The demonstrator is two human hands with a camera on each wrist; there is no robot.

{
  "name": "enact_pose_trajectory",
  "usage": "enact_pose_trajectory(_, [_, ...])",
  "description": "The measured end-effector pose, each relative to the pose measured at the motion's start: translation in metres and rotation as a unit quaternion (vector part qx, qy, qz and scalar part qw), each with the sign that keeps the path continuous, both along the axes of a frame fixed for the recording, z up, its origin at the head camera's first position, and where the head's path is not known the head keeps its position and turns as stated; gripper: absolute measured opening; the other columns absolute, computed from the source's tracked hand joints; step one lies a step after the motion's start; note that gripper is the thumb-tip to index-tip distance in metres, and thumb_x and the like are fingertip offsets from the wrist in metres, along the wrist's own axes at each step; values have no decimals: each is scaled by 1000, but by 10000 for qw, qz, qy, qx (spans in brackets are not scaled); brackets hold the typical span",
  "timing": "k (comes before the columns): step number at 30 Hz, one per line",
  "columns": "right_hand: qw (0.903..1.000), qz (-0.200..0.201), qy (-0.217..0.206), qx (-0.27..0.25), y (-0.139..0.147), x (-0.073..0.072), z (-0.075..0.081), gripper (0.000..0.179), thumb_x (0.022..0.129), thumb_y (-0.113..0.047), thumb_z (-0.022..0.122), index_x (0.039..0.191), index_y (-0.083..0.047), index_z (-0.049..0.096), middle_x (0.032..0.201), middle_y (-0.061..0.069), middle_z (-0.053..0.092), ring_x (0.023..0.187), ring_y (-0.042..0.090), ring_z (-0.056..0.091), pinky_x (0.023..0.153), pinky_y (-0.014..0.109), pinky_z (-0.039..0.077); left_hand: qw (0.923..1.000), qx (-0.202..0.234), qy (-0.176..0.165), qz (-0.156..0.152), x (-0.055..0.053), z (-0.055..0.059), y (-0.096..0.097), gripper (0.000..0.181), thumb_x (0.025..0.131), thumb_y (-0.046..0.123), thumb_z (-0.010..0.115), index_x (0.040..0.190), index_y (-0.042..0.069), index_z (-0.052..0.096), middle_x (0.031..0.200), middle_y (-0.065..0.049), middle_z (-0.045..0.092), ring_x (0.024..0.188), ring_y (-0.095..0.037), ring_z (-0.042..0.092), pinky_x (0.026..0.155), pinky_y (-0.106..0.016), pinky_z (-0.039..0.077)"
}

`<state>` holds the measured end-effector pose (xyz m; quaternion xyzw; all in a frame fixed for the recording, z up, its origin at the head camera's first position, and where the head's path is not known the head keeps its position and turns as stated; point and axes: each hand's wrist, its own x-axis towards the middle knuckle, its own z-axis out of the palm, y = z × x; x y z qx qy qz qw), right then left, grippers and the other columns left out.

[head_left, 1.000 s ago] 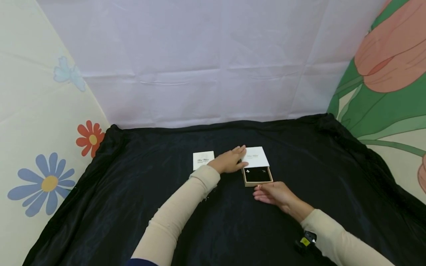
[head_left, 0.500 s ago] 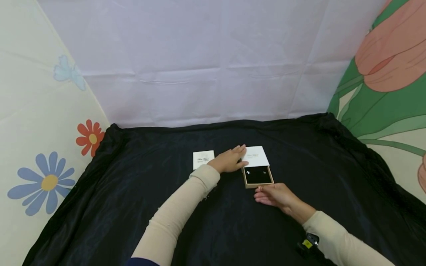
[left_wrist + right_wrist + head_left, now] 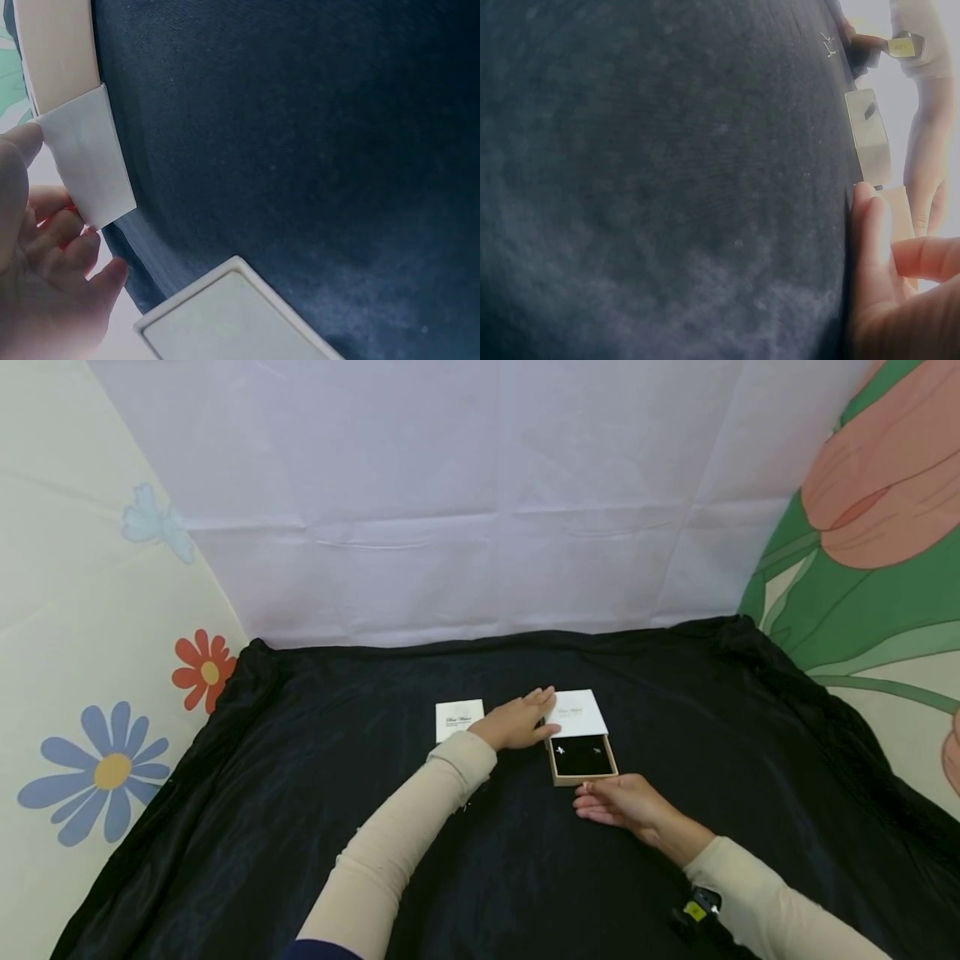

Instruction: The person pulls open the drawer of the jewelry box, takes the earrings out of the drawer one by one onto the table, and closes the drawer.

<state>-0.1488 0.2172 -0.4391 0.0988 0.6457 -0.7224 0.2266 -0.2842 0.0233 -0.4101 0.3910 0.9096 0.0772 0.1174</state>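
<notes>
A jewelry box lies right of the table's middle, its white sleeve [image 3: 576,713] at the back and its tan drawer [image 3: 582,781] pulled partway out toward me. Two small silvery pieces, perhaps earrings [image 3: 560,750], sit on the drawer's black insert [image 3: 582,757]. My left hand [image 3: 516,722] holds the sleeve at its left side; in the left wrist view, thumb and fingers lie at opposite ends of the sleeve [image 3: 86,157]. At the drawer's front edge my right hand [image 3: 618,802] pinches with thumb and fingers. The right wrist view shows these fingers [image 3: 874,232] against the box, partly hiding it.
A second white box [image 3: 458,717] with dark lettering stands left of the first, partly covered by my left forearm. Tiny shiny bits [image 3: 828,45] lie on the black cloth [image 3: 300,793]. A white backdrop [image 3: 480,493] rises behind the table, with flower-printed walls at both sides.
The drawer has slid slightly toward me with my right hand, mostly in the first half second. My left hand and the sleeve have stayed in place.
</notes>
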Motion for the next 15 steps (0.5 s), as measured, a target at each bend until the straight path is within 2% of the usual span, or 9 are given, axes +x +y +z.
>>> enact_pose_trajectory(10, [9999,12,-44,96,-1,1,1,25,98,-6,49,111,14,58,83,6,72,75,13,71,72,25,57,10000,-2,-25,-12,-1,-1,1,66,103,45,36,154,9,14,161,-4,10,147,-20,11,118,-37,17])
enact_pose_trajectory(15, [9997,212,-73,131,0,1,5,27,99,-9,49,112,14,58,85,6,72,78,13,71,74,26,57,10000,19,-15,12,-1,-1,0,66,102,45,37,154,10,15,161,-3,11,147,-19,12,117,-36,18])
